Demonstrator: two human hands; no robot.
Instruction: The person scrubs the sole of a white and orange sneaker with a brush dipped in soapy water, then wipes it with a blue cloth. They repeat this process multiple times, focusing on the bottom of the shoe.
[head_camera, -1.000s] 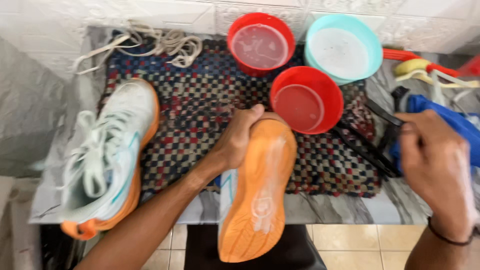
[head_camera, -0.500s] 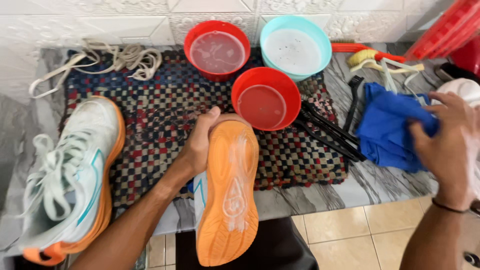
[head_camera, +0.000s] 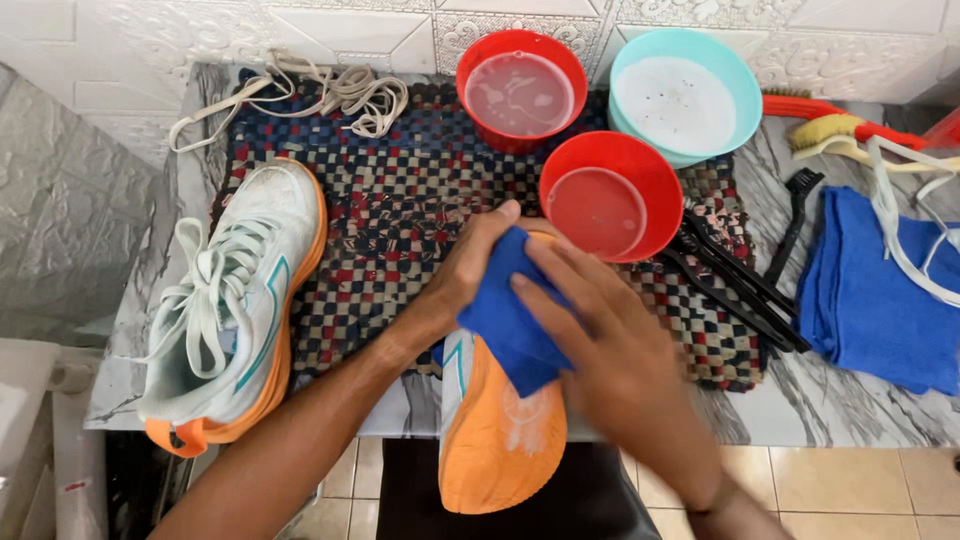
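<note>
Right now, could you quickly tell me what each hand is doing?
Left hand: closed around the upturned shoe, steadying it.
Right hand: pressing a blue cloth onto the shoe's orange sole.

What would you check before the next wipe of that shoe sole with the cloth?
1. Shoe held firm: ok. The left hand grips the upturned shoe near its toe end.
2. Cloth in hand: ok. The right hand presses the blue cloth on the orange sole.
3. Shoe supported: cannot tell. Its heel end hangs past the counter edge.
4. Bowl safe from a knock: not ok. The near red bowl with liquid sits just beyond the right hand.
5. Cloth damp: cannot tell.
6. Spare cloths close: ok. A blue pile lies to the right.
</note>
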